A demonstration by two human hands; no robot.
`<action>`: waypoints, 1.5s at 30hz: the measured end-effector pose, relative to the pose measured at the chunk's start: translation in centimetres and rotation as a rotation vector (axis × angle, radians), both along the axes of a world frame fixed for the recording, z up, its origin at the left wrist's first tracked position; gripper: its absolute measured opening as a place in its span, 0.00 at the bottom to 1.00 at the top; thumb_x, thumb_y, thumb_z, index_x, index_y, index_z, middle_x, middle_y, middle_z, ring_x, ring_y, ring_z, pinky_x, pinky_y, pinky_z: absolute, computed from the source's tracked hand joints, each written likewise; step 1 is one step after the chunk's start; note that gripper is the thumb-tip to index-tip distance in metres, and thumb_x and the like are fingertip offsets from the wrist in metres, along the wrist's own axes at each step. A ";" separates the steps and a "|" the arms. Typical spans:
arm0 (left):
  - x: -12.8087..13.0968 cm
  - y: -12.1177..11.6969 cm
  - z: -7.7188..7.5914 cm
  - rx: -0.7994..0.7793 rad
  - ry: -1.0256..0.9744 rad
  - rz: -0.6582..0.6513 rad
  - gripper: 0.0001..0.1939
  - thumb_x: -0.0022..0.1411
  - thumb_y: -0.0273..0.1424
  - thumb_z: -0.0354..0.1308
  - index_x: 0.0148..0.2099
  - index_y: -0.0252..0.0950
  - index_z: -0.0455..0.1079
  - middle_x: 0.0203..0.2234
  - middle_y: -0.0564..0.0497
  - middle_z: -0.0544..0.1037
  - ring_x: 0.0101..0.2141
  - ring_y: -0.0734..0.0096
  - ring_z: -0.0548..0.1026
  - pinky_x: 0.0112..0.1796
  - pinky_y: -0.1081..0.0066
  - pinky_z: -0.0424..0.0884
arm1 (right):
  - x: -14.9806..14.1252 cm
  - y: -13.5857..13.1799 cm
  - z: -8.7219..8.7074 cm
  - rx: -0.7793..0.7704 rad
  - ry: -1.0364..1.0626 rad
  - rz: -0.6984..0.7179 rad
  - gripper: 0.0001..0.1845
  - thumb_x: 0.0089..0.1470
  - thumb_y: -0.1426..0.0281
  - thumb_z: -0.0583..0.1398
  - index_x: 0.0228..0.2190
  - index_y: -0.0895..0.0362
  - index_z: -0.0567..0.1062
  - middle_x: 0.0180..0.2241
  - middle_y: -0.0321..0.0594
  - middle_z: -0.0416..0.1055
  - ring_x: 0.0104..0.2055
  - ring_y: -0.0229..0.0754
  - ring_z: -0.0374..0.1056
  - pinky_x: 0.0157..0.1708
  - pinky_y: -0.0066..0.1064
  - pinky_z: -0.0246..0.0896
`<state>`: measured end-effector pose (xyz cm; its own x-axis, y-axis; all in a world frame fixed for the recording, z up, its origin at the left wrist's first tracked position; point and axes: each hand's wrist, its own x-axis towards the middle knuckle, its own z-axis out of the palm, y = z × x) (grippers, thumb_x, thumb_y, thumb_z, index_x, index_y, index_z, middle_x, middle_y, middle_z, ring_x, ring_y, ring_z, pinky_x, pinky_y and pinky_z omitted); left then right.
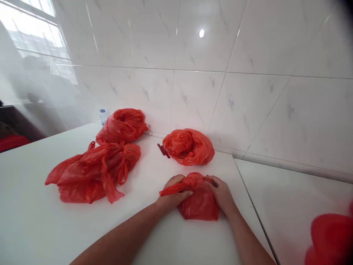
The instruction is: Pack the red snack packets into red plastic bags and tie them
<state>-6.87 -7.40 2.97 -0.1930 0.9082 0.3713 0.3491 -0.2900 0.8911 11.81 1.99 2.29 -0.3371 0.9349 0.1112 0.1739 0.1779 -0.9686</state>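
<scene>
In the head view, a small red plastic bag (199, 204) rests on the white table in front of me. My left hand (174, 193) grips its left side, with the thumb across the front and a loose flap of the bag lying over the fingers. At the upper right of the same bag, my right hand (220, 191) pinches the plastic between thumb and fingers. What the bag contains cannot be made out. Just beyond it lies a bunched red plastic bag (202, 149), its top gaping and more crumpled red plastic inside.
Left of my hands lies a knotted red bag (82, 176), and behind it a fuller red bag (116, 127) beside a water bottle (103, 117). Small dark red pieces (163, 151) lie near the tiled wall (198, 99). A seam splits the table (149, 228); red objects (333, 235) blur at lower right.
</scene>
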 end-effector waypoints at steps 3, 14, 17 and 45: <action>0.5 -0.3 1.3 0.002 0.033 -0.214 0.12 0.54 0.35 0.59 0.41 0.39 0.69 0.37 0.47 0.75 0.38 0.61 0.73 0.38 0.65 0.71 | 0.4 0.0 0.1 -0.004 0.090 -0.105 0.18 0.46 0.53 0.61 0.30 0.56 0.75 0.30 0.40 0.75 0.32 0.44 0.68 0.33 0.33 0.63; 1.5 2.1 0.1 -0.061 -0.144 -0.256 0.19 0.65 0.41 0.46 0.53 0.41 0.66 0.46 0.47 0.72 0.46 0.63 0.70 0.48 0.65 0.67 | 1.6 0.4 0.0 -0.214 0.394 -0.154 0.19 0.49 0.54 0.61 0.38 0.54 0.75 0.36 0.39 0.76 0.36 0.44 0.71 0.38 0.35 0.66; 1.3 2.1 -0.3 -0.090 -0.170 -0.199 0.25 0.62 0.40 0.52 0.61 0.43 0.58 0.47 0.47 0.70 0.48 0.64 0.69 0.50 0.63 0.66 | 1.9 0.8 -0.2 -0.282 0.539 -0.199 0.22 0.50 0.54 0.61 0.43 0.53 0.74 0.39 0.41 0.75 0.40 0.46 0.71 0.42 0.38 0.66; 0.3 3.0 -0.8 -0.175 -0.039 0.069 0.06 0.50 0.28 0.51 0.25 0.37 0.55 0.20 0.60 0.59 0.23 0.78 0.60 0.24 0.78 0.57 | 2.8 -0.4 0.7 0.384 -0.220 -0.628 0.07 0.53 0.64 0.54 0.27 0.55 0.66 0.27 0.35 0.66 0.30 0.40 0.61 0.33 0.32 0.58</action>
<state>-6.57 -4.39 2.17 -0.2685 0.9424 0.1996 0.3270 -0.1058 0.9391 14.65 1.54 2.96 0.1923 0.8677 0.4584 0.5348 0.2990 -0.7903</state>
